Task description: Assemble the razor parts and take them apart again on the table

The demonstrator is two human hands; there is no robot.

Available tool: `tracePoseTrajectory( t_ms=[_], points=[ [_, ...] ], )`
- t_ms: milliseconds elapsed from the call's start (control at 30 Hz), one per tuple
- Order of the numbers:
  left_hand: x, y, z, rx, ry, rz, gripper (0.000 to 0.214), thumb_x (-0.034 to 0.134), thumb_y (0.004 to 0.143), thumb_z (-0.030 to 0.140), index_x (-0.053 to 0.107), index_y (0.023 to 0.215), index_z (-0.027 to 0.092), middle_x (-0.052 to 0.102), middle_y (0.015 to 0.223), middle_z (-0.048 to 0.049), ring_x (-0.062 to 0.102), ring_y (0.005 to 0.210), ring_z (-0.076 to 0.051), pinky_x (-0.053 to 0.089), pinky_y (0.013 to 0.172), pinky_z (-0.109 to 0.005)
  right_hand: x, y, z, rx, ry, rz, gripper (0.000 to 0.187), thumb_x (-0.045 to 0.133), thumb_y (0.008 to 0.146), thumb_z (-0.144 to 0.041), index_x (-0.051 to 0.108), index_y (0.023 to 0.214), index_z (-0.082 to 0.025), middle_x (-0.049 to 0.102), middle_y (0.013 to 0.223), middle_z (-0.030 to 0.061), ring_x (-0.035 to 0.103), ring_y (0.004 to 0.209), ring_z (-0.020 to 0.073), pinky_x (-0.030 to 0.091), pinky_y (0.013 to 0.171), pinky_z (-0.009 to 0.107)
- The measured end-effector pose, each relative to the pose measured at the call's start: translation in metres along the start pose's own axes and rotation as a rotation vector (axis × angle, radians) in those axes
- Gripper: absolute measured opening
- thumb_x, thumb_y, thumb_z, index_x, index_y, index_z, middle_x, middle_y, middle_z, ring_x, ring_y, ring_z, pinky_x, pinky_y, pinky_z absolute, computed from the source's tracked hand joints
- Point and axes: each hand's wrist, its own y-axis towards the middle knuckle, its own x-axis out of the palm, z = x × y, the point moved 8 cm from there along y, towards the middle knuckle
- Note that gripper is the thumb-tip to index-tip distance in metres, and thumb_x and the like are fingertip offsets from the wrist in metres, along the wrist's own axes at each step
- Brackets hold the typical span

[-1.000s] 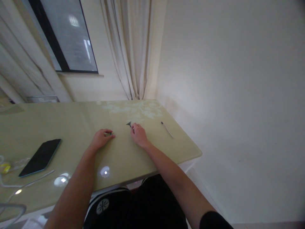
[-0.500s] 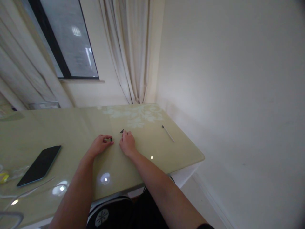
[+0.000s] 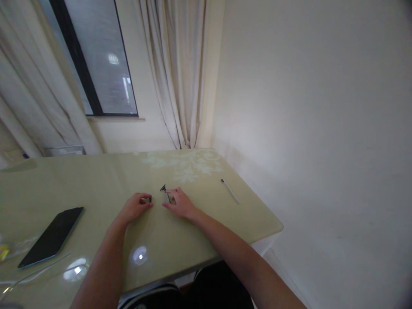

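My left hand (image 3: 137, 205) is closed in a pinch on a small dark piece (image 3: 149, 200), held just above or on the table. To its right, my right hand (image 3: 180, 203) grips a short, pale grey handle (image 3: 167, 197) between thumb and fingers. A thin black forked head (image 3: 163, 188) shows at the far end of that handle; its exact kind is too small to make out. A narrow gap separates the two hands. The glossy pale green table (image 3: 167, 240) lies beneath them.
A slim white stick with a dark tip (image 3: 230, 191) lies at the right. At the left are a black tablet (image 3: 51, 236), a pale cable (image 3: 38, 273) and a yellow item (image 3: 4, 252) in clear plastic. The wall (image 3: 309, 128) borders the table's right side.
My right hand has turned and opened its side toward me, so the grey handle now shows between thumb and fingers. My left hand keeps its pinch. The view has tilted slightly upward.
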Motion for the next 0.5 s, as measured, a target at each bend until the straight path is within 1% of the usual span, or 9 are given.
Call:
tracePoseTrajectory(
  t_ms=[67,100,167,233,300,333,400,467,500],
  points=[
    [0.0,-0.001,-0.001,-0.006,0.022,0.003,0.046,0.07,0.068,0.043,0.077,0.104,0.016,0.073,0.096,-0.0093,0.071,0.083,-0.025,0.055,0.08,-0.033,-0.03,-0.009,0.014,-0.01,-0.008,0.045,0.052,0.072,0.091,-0.04,0.06,0.138,-0.018,0.059,0.13,0.0115,0.063,0.11,0.0226,0.05,0.098,0.036],
    [0.0,-0.002,-0.002,-0.005,0.03,0.003,0.045,0.07,0.068,0.042,0.077,0.104,0.016,0.073,0.099,-0.0098,0.071,0.083,-0.025,0.056,0.081,-0.033,-0.052,-0.016,0.025,-0.005,-0.043,0.087,0.05,0.072,0.092,-0.037,0.06,0.137,-0.018,0.06,0.129,0.012,0.061,0.113,0.0242,0.049,0.1,0.037],
    [0.001,-0.002,-0.005,0.0,0.045,-0.007,0.042,0.069,0.07,0.04,0.076,0.104,0.017,0.073,0.103,-0.0106,0.071,0.084,-0.024,0.056,0.082,-0.034,-0.103,-0.033,0.052,0.036,-0.174,0.198,0.045,0.072,0.09,-0.029,0.062,0.132,-0.02,0.061,0.127,0.0118,0.057,0.121,0.0288,0.044,0.105,0.042],
    [0.001,-0.003,-0.006,0.002,0.074,-0.02,0.04,0.068,0.072,0.039,0.075,0.105,0.017,0.073,0.105,-0.011,0.071,0.084,-0.024,0.056,0.082,-0.034,-0.156,-0.058,0.086,0.174,-0.331,0.337,0.036,0.071,0.087,-0.023,0.065,0.123,-0.022,0.062,0.121,0.012,0.057,0.118,0.0321,0.041,0.103,0.046],
    [-0.001,-0.004,-0.001,0.007,0.134,0.007,0.04,0.066,0.074,0.037,0.075,0.107,0.016,0.073,0.105,-0.012,0.071,0.087,-0.025,0.055,0.085,-0.035,-0.199,-0.088,0.119,0.385,-0.436,0.466,0.022,0.069,0.088,-0.026,0.067,0.11,-0.022,0.063,0.111,0.0132,0.058,0.109,0.0339,0.042,0.094,0.046],
    [-0.003,-0.005,0.006,0.021,0.166,0.045,0.041,0.065,0.076,0.037,0.074,0.109,0.015,0.072,0.106,-0.0127,0.071,0.091,-0.026,0.055,0.087,-0.036,-0.211,-0.101,0.13,0.451,-0.46,0.498,0.021,0.068,0.088,-0.029,0.067,0.108,-0.023,0.062,0.108,0.0133,0.059,0.106,0.0339,0.041,0.089,0.045],
    [-0.006,-0.01,0.027,0.061,0.21,0.144,0.042,0.058,0.085,0.042,0.072,0.114,0.015,0.072,0.107,-0.0131,0.069,0.099,-0.028,0.052,0.092,-0.037,-0.216,-0.117,0.145,0.503,-0.454,0.478,0.019,0.072,0.084,-0.031,0.066,0.101,-0.024,0.063,0.096,0.01,0.061,0.089,0.0307,0.041,0.077,0.041],
    [-0.001,-0.016,0.051,0.057,0.211,0.191,0.044,0.045,0.096,0.048,0.069,0.116,0.018,0.074,0.103,-0.0105,0.07,0.096,-0.026,0.052,0.088,-0.036,-0.203,-0.121,0.153,0.542,-0.404,0.359,0.017,0.07,0.082,-0.024,0.065,0.098,-0.026,0.062,0.086,0.0054,0.06,0.079,0.0263,0.038,0.07,0.036],
    [0.008,-0.019,0.062,0.041,0.218,0.164,0.045,0.04,0.099,0.05,0.068,0.118,0.02,0.075,0.1,-0.0093,0.07,0.092,-0.026,0.052,0.084,-0.036,-0.195,-0.12,0.153,0.537,-0.394,0.304,0.018,0.068,0.081,-0.018,0.065,0.097,-0.025,0.061,0.082,0.0039,0.06,0.077,0.0246,0.036,0.069,0.035]
  ],
)
